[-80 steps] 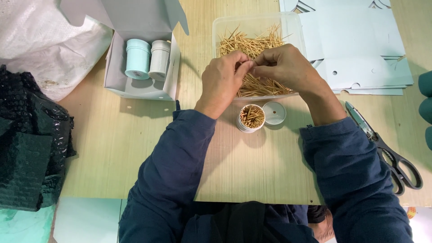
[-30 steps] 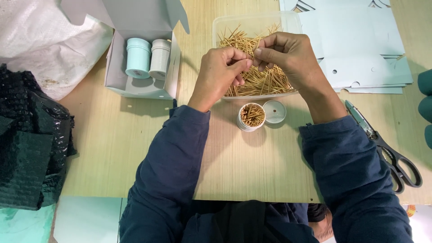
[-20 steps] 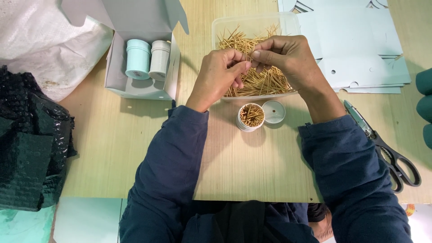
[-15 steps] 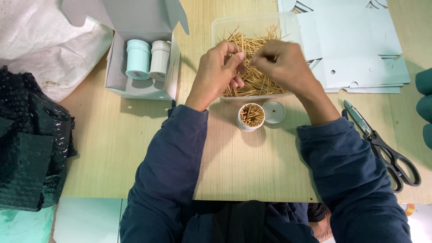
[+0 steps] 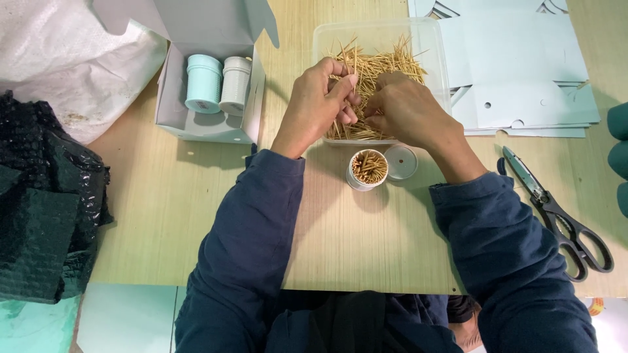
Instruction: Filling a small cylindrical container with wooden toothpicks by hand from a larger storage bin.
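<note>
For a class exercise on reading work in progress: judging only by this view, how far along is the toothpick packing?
Done: two capped jars stand in the open white box. In hand: both the left hand and right hand are gathering toothpicks in the clear tub; the small open jar looks nearly full. Left: its lid lies beside it, and many loose toothpicks remain.

Scissors [image 5: 562, 216] right, box [image 5: 209, 98] left; between, bare.

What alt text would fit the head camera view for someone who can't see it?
Both hands, left hand and right hand, gather toothpicks in a clear tub. An open small jar of toothpicks stands nearby, scissors to the right.
</note>
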